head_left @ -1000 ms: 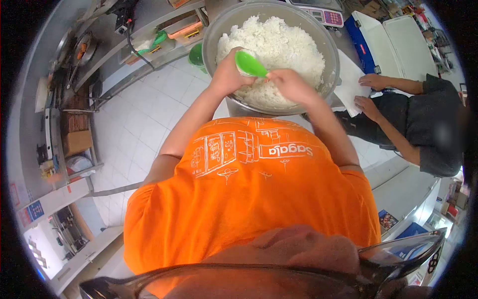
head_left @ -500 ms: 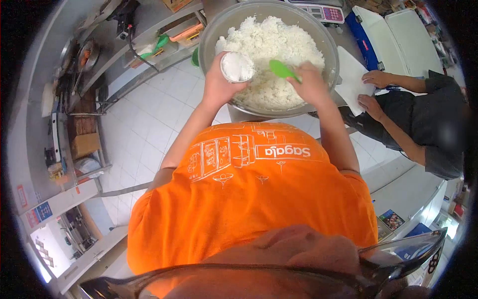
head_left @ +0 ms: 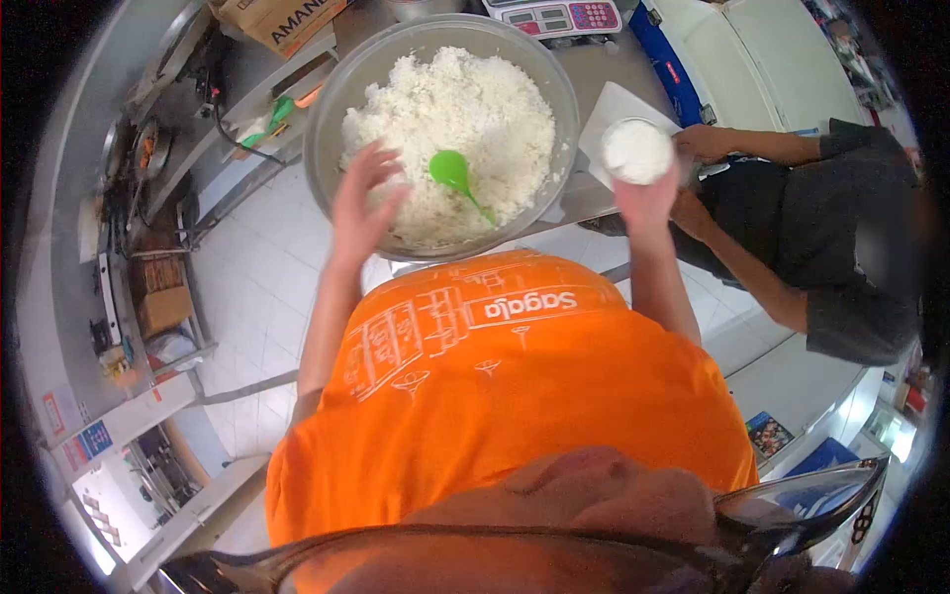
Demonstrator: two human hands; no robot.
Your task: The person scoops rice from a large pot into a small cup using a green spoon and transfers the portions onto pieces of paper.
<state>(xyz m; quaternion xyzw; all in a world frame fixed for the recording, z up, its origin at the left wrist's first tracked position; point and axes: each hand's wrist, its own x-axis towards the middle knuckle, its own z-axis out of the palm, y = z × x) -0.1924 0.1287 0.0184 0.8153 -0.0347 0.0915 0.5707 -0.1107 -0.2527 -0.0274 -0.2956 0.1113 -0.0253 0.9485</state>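
Observation:
A wide grey tub (head_left: pixel 322 148) holds a mound of white rice (head_left: pixel 475 99). On the rice lies a green rice paddle (head_left: pixel 450 173), its handle toward me and to the right, with no hand on it. My left hand (head_left: pixel 364 198) is over the near-left part of the tub, fingers apart and holding nothing. To the right of the tub, my right hand (head_left: pixel 648 198) is wrapped round a round cup filled with rice (head_left: pixel 637 151). The cup is above a white sheet or board (head_left: pixel 609 107), close to another person's hands (head_left: pixel 701 144).
A person in dark clothes (head_left: pixel 841 238) stands at the right. Behind the tub are a digital scale (head_left: pixel 559 18) and a cardboard box (head_left: pixel 282 20). An open blue and white cooler (head_left: pixel 732 59) is at the back right. Shelves (head_left: pixel 178 297) line the left side.
The cup of rice has passed from my left hand to my right and moved right. My right hand has let go of the green paddle. My left hand has opened over the tub.

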